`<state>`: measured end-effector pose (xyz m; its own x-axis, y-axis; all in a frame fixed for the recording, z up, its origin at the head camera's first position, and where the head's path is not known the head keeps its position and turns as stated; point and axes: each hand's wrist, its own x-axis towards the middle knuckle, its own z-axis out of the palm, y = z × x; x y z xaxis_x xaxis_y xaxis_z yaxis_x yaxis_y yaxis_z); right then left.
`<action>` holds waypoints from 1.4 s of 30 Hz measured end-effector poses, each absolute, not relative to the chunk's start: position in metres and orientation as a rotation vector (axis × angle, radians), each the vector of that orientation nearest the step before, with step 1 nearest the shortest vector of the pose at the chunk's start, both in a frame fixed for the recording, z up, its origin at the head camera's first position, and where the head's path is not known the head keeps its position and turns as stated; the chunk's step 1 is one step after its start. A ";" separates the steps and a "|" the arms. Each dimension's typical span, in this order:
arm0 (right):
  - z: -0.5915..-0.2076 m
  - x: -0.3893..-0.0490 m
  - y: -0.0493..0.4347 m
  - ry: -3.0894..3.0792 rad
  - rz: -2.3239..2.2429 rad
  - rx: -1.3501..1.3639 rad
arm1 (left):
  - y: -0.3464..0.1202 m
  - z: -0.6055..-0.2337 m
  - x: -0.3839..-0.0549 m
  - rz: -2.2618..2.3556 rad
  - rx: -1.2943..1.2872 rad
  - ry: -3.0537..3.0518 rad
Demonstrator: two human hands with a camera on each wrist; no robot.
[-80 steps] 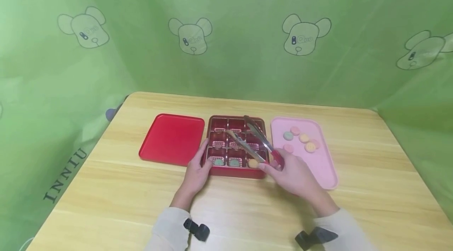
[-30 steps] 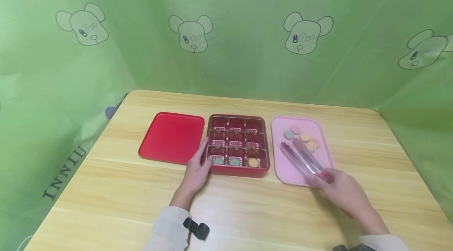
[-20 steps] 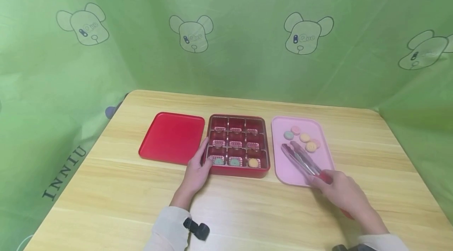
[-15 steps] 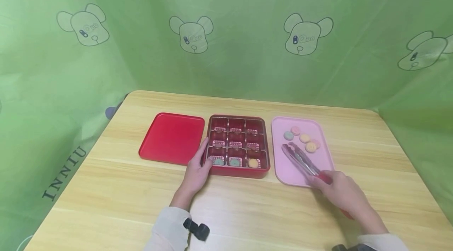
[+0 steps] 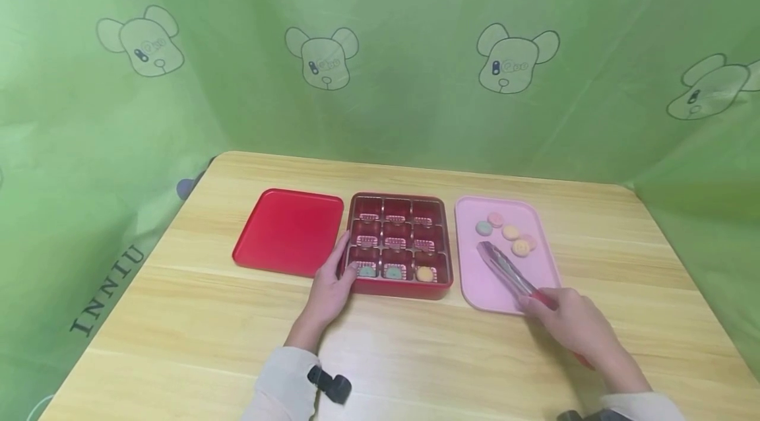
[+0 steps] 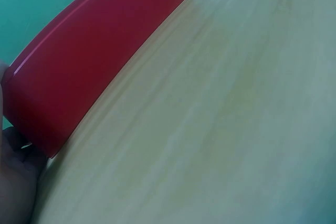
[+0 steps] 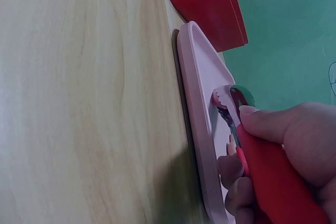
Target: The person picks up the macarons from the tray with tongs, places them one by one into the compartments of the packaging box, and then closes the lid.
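In the head view my left hand (image 5: 328, 284) holds the near left corner of a red box (image 5: 404, 288), thumb at the rim and fingers along the side. The box has a clear compartment insert. Two green macarons (image 5: 393, 271) and a yellow macaron (image 5: 425, 273) sit in its nearest row. My right hand (image 5: 572, 321) grips red-handled metal tongs (image 5: 512, 274) over the pink tray (image 5: 475, 293). The tong arms are nearly together, and a pink macaron (image 7: 219, 99) shows at their tips in the right wrist view.
Several macarons lie toward the tray's back, among them a green macaron (image 5: 483, 228) and a yellow macaron (image 5: 510, 232). A red lid (image 5: 291, 231) lies left of the box on the wooden table (image 5: 415, 361). Green curtain (image 5: 410, 78) surrounds the table's back and sides.
My right hand has carried the tongs from over the box rightward to the pink tray, and their arms have closed together. The left hand has stayed on the box.
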<state>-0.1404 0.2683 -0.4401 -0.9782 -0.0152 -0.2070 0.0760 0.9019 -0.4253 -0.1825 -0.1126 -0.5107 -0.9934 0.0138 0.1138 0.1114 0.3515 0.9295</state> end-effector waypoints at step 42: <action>-0.396 -0.176 0.196 2.945 -0.722 -0.347 | -0.113 -0.512 -0.184 -1.725 -0.127 -2.516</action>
